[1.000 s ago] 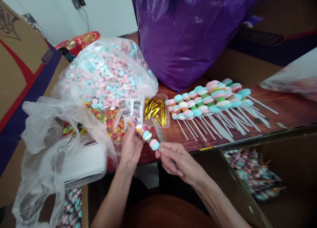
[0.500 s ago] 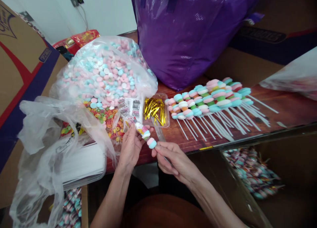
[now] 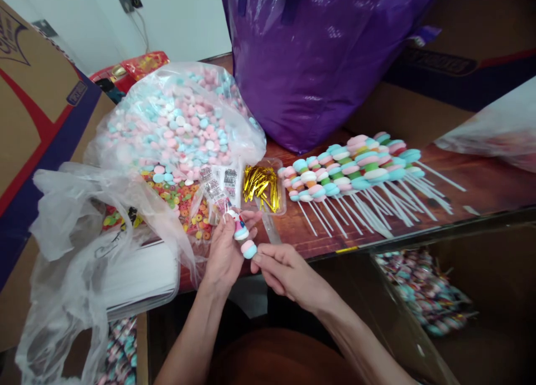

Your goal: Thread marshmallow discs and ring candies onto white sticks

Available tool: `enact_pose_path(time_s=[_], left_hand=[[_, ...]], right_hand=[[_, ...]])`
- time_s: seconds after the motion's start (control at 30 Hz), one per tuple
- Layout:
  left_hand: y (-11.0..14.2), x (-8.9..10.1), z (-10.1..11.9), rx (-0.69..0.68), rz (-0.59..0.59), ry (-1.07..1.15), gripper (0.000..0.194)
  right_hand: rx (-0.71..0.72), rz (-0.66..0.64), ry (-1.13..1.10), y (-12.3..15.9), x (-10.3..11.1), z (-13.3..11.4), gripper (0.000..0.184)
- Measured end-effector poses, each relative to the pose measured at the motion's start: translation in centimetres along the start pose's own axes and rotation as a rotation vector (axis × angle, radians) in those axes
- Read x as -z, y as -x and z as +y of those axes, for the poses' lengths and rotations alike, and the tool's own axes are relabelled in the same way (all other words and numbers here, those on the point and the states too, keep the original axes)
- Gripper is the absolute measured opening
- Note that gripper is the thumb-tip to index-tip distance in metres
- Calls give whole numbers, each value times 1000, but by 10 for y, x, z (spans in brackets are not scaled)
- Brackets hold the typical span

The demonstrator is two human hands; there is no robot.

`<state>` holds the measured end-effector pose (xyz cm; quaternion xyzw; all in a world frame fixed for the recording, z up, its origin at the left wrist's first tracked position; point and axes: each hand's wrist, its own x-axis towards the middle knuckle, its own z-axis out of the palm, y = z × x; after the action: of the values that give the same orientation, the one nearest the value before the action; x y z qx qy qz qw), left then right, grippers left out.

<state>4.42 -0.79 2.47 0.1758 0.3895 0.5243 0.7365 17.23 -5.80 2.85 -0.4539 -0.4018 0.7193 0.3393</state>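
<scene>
Held between both hands is a marshmallow skewer [image 3: 249, 251] of pink, white and pale-blue pieces. A clear printed wrapper [image 3: 239, 229] covers its upper part. My left hand [image 3: 221, 254] is closed around the wrapped part, with some fingers extended behind it. My right hand [image 3: 288, 270] pinches just below the lowest blue piece; the stick is hidden in its fingers. Just beyond my hands lie more printed wrappers [image 3: 231, 178] and a clear tray [image 3: 282, 209] of gold twist ties [image 3: 257, 184]. To the right, several unwrapped marshmallow skewers [image 3: 352, 167] lie in a pile, white sticks toward me.
A large clear bag of marshmallows [image 3: 180, 117] and ring gummies [image 3: 195, 209] are at left, beside a tub of white sticks [image 3: 138, 276]. A purple bag [image 3: 318, 67] stands behind. Below the table edge, a box holds wrapped skewers [image 3: 427, 290].
The skewer has moved slightly down and left, and the wrapper's printed part now shows over its upper pieces. My right hand has shifted left and a little down with it.
</scene>
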Motion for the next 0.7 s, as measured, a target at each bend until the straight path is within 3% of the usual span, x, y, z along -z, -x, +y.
enact_pose_path(time_s=[0.07, 0.13, 0.3, 0.5, 0.7], left_hand=[[0, 0, 1, 21, -34, 0, 34], [-1, 0, 1, 42, -36, 4, 33], [-5, 2, 6, 17, 40, 58, 28], [-9, 3, 9, -20, 91, 94, 29], [-8, 1, 3, -105, 153, 131, 26]], right_hand=[[-37, -24, -144, -2, 0, 2, 36], [-15, 20, -151, -2, -3, 4, 36], [114, 196, 153, 5, -8, 2, 33], [137, 250, 273, 8, 2, 3, 34], [261, 353, 626, 12, -7, 8, 32]])
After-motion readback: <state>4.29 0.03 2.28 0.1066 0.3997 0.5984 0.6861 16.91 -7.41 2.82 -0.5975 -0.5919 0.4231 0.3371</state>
